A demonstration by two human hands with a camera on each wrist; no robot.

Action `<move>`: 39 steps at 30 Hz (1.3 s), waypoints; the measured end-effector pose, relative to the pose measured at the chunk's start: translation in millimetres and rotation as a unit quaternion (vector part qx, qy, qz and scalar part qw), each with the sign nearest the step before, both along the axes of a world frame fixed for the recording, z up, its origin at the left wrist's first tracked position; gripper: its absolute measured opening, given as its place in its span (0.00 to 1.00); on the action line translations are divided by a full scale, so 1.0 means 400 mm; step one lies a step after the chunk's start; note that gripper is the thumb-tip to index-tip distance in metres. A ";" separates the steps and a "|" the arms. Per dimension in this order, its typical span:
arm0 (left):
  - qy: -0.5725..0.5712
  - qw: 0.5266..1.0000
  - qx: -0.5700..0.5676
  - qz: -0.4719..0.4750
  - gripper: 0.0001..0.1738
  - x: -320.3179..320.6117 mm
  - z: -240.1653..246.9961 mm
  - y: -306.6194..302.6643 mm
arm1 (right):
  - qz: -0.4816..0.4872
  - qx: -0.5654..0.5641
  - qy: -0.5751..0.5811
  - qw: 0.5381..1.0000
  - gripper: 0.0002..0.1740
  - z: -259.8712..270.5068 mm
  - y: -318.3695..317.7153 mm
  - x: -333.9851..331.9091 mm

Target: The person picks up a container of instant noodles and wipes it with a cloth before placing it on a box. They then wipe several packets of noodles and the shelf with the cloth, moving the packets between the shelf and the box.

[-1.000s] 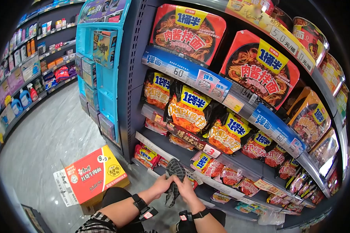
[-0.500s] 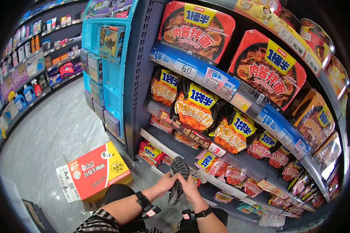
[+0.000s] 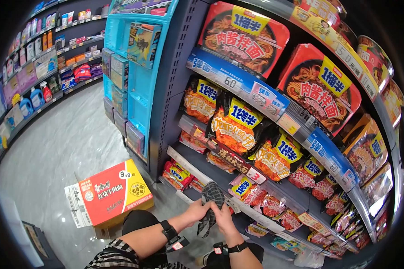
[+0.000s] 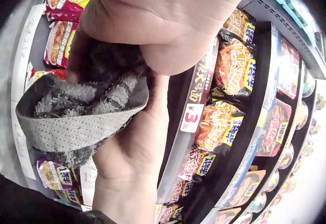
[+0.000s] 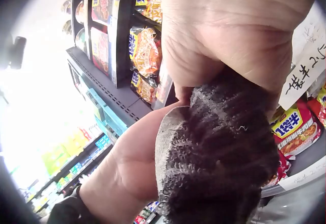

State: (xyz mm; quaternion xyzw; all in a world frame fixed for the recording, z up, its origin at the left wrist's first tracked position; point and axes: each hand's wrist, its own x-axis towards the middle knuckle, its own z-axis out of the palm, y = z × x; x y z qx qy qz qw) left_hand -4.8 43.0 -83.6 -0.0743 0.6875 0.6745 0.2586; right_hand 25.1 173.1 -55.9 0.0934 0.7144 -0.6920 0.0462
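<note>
A dark grey checked cloth [image 3: 212,193] with a towel-like nap is bunched between my two hands, low in front of the shelves. My left hand [image 3: 195,212] grips it from the left, and my right hand [image 3: 222,219] grips it from the right, with the fingers close together. One part sticks up above the hands and another hangs below. The left wrist view shows a pale, flat edge band [image 4: 84,129] looping round its fuzzy folds. In the right wrist view the dark pile of the cloth [image 5: 219,152] spreads below the palm.
A red and yellow noodle carton [image 3: 114,190] sits on the floor at left, near a knee. Noodle packets [image 3: 233,127] and tubs [image 3: 244,38] fill the shelving ahead and right. A blue display rack [image 3: 139,85] stands at the shelf end.
The head view has turned a little left, so the shelves and rack sit further right in it. Both hands keep hold of the cloth, with little change in grip.
</note>
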 end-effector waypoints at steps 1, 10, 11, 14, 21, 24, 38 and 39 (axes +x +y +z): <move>0.003 0.999 0.037 -0.012 0.28 0.011 0.030 -0.007 | 0.005 0.002 -0.001 1.000 0.26 -0.005 0.004 0.004; 0.014 0.994 0.045 -0.100 0.29 0.027 0.087 -0.007 | 0.017 -0.053 -0.009 0.998 0.22 0.015 0.054 0.050; 0.021 0.994 0.043 -0.102 0.29 0.028 0.089 -0.006 | 0.025 -0.056 -0.001 0.998 0.22 0.019 0.058 0.054; 0.032 0.992 0.042 -0.113 0.29 0.034 0.113 -0.009 | 0.023 -0.066 0.009 0.998 0.21 0.034 0.060 0.063; 0.026 0.989 0.082 -0.117 0.29 0.017 0.115 -0.027 | 0.059 -0.025 -0.017 0.998 0.24 0.054 0.072 0.040; 0.019 0.989 0.103 -0.109 0.29 -0.010 0.102 -0.047 | 0.077 -0.033 0.018 0.996 0.25 0.095 0.054 0.023; 0.482 0.863 -0.046 0.145 0.23 -0.267 0.437 -0.167 | 0.065 0.075 0.103 0.990 0.30 0.153 0.073 -0.002; 0.488 0.858 -0.040 0.152 0.23 -0.291 0.446 -0.165 | 0.061 0.069 0.102 0.990 0.31 0.158 0.070 -0.002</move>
